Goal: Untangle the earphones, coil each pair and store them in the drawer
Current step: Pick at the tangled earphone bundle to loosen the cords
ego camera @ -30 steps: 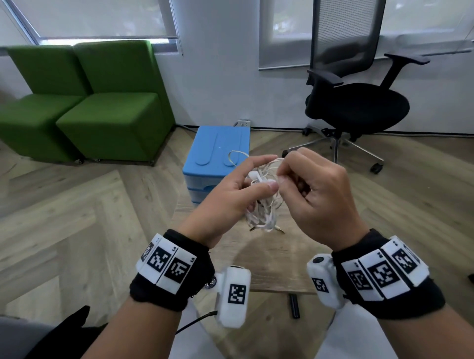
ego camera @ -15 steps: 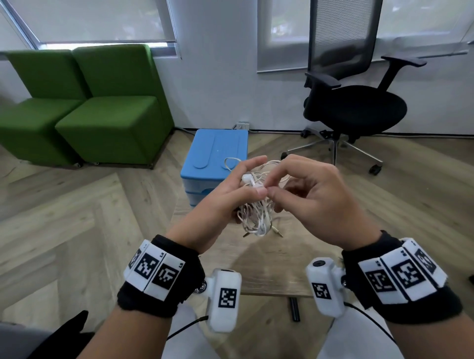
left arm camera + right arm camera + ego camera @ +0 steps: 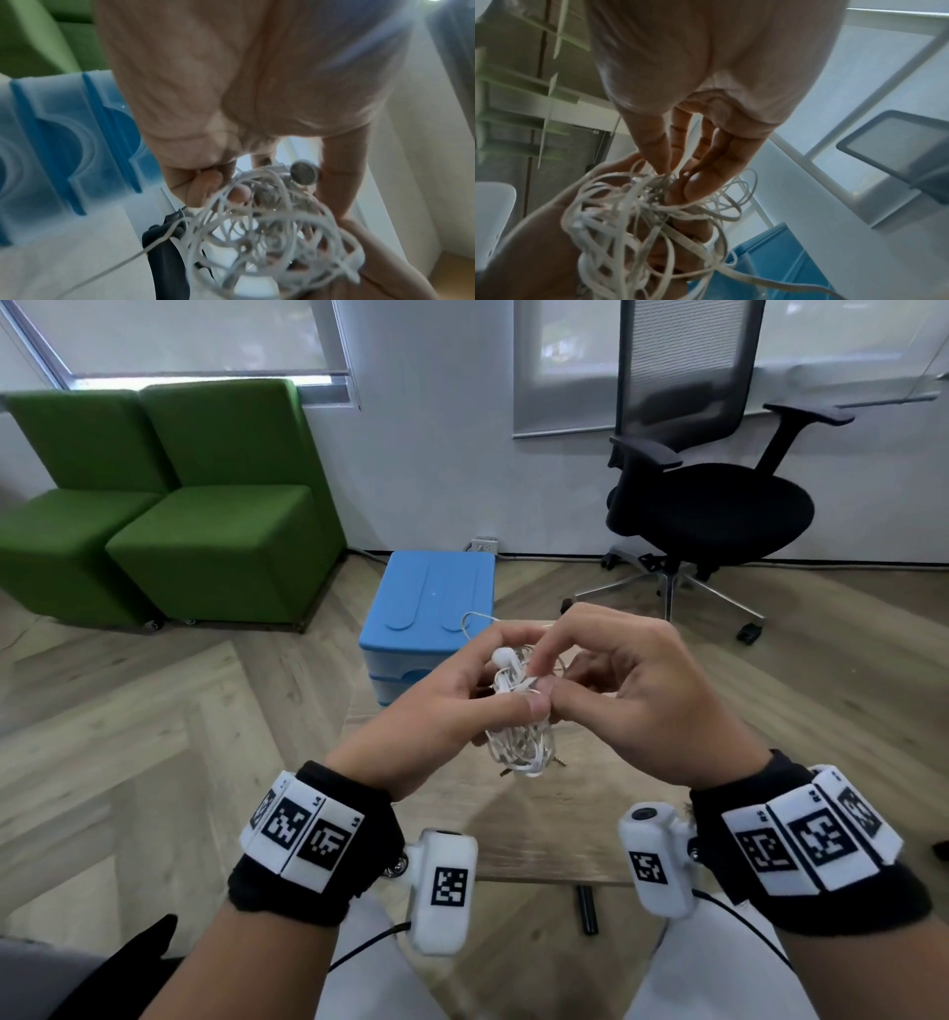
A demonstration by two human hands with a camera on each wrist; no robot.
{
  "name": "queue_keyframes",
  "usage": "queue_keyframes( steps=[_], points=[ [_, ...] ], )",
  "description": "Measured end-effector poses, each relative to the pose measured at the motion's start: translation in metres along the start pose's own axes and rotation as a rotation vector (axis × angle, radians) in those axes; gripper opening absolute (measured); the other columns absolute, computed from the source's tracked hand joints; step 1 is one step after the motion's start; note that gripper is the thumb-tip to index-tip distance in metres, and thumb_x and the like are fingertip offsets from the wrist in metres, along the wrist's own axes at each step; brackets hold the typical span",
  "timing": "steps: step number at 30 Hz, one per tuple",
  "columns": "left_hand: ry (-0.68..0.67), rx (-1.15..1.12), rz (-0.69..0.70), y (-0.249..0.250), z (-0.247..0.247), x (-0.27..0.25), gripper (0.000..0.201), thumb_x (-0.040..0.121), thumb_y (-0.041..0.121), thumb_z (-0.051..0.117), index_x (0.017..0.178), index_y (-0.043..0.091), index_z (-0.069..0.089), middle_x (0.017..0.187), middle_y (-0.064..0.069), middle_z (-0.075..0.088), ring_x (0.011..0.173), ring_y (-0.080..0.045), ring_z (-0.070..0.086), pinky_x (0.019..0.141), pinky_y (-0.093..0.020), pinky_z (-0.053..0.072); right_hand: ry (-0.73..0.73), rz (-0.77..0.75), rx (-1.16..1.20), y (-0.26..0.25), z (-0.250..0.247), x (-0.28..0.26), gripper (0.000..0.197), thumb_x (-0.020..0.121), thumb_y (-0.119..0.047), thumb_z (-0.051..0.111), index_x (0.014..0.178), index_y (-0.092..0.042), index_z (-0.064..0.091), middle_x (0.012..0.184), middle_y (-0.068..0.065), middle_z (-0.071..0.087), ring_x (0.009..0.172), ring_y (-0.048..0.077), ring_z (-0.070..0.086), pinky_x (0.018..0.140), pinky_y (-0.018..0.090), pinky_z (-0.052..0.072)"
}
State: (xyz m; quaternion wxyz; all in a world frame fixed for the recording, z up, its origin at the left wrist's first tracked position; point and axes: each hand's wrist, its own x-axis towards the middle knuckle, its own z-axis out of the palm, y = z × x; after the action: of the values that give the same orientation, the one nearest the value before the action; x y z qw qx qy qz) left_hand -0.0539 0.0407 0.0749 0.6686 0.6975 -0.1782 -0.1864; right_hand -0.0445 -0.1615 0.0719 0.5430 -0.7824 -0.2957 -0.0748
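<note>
While your right hand [image 3: 652,706] is pinching a strand between thumb and fingers [image 3: 700,182] at the top of the tangle, your left hand [image 3: 436,716] is closing thumb and fingers around the white earphones [image 3: 518,742], holding the bundle up in the air above the small wooden table [image 3: 539,814]. You are probably gripping the mass with the left so the right can work one cord free; the untangling looks barely begun, with nothing coiled yet. One earbud [image 3: 503,655] is poking out near your left fingertips, and loose loops and plug ends are hanging below both hands. Beyond them, the blue drawer unit [image 3: 426,608] is standing on the floor, its drawers apparently closed and waiting for the coils. How many pairs are knotted together is hard to make out, and both wrist views are showing only a blurred snarl of cord. Green seats [image 3: 205,516] and a black office chair [image 3: 708,505] are lining the far wall.
</note>
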Motion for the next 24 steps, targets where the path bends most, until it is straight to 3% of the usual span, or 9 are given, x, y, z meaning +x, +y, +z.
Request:
queue_keyframes(
  steps=[2,4,7,8,13,15,17,20,24],
  points=[
    [0.024,-0.034,0.013,-0.001,0.003,0.001,0.029,0.094,0.015,0.069,0.120,0.024,0.062,0.100,-0.003,0.066,0.094,-0.017,0.066,0.081,-0.030,0.051,0.020,0.067,0.101,0.000,0.002,0.001,0.007,0.091,-0.005,0.070,0.088,-0.010,0.066,0.081,0.008,0.069,0.061,0.039,0.068,0.058,0.060,0.055],
    [0.068,-0.059,0.000,-0.003,0.006,0.004,0.017,0.093,0.018,0.070,0.107,0.016,0.061,0.089,0.000,0.062,0.085,-0.017,0.061,0.074,-0.031,0.046,0.035,0.139,0.196,-0.002,0.005,0.002,0.007,0.091,-0.010,0.065,0.089,-0.006,0.060,0.082,0.019,0.070,0.068,0.040,0.071,0.063,0.062,0.059],
    [0.095,-0.030,-0.037,-0.006,0.006,0.005,0.026,0.094,0.010,0.068,0.108,-0.005,0.052,0.077,0.002,0.063,0.069,-0.011,0.060,0.062,-0.021,0.044,0.022,0.212,0.231,-0.002,0.004,0.003,0.013,0.090,-0.015,0.062,0.088,-0.004,0.057,0.076,0.013,0.066,0.067,0.027,0.065,0.063,0.051,0.060],
    [0.080,-0.011,-0.042,-0.006,0.005,0.006,0.023,0.095,0.006,0.067,0.106,-0.007,0.052,0.075,0.003,0.064,0.067,-0.008,0.061,0.060,-0.016,0.045,0.011,0.232,0.247,-0.001,0.003,0.003,0.014,0.089,-0.016,0.062,0.087,-0.003,0.057,0.074,0.010,0.064,0.067,0.022,0.062,0.063,0.045,0.059],
    [0.029,0.038,-0.091,-0.006,0.003,0.007,0.010,0.092,0.013,0.069,0.089,0.017,0.059,0.077,0.007,0.066,0.072,-0.007,0.062,0.064,-0.014,0.047,0.012,0.298,0.495,-0.003,-0.001,0.001,0.012,0.087,-0.010,0.062,0.088,0.001,0.058,0.076,0.008,0.061,0.068,0.017,0.054,0.064,0.030,0.049],
    [0.023,0.015,-0.107,-0.005,0.005,0.006,0.011,0.088,0.018,0.069,0.097,0.014,0.062,0.084,0.005,0.068,0.078,-0.009,0.064,0.069,-0.017,0.048,0.029,0.298,0.580,-0.005,-0.001,0.001,0.010,0.088,-0.007,0.062,0.090,0.002,0.059,0.079,0.012,0.060,0.068,0.017,0.053,0.063,0.028,0.049],
    [0.024,0.000,-0.110,-0.003,0.006,0.006,0.032,0.083,0.027,0.068,0.107,0.006,0.064,0.094,-0.002,0.068,0.088,-0.015,0.064,0.080,-0.028,0.047,0.057,0.305,0.636,-0.007,-0.002,0.001,0.007,0.090,-0.005,0.064,0.091,-0.001,0.059,0.082,0.018,0.057,0.066,0.019,0.052,0.061,0.027,0.049],
    [0.037,-0.030,-0.132,-0.002,0.008,0.006,0.061,0.076,0.034,0.069,0.120,-0.006,0.058,0.107,-0.015,0.064,0.099,-0.027,0.057,0.089,-0.045,0.039,0.080,0.328,0.653,-0.010,-0.005,0.003,0.007,0.094,-0.004,0.063,0.092,-0.005,0.057,0.081,0.018,0.050,0.060,0.016,0.045,0.055,0.025,0.047],
    [0.020,-0.103,-0.156,-0.004,0.011,0.009,0.051,0.078,0.022,0.066,0.119,-0.007,0.062,0.109,-0.021,0.063,0.106,-0.036,0.056,0.090,-0.048,0.040,0.080,0.367,0.782,-0.017,-0.010,0.004,0.007,0.091,-0.009,0.059,0.092,-0.006,0.053,0.073,0.008,0.049,0.057,0.014,0.039,0.052,0.024,0.046]
  ],
)
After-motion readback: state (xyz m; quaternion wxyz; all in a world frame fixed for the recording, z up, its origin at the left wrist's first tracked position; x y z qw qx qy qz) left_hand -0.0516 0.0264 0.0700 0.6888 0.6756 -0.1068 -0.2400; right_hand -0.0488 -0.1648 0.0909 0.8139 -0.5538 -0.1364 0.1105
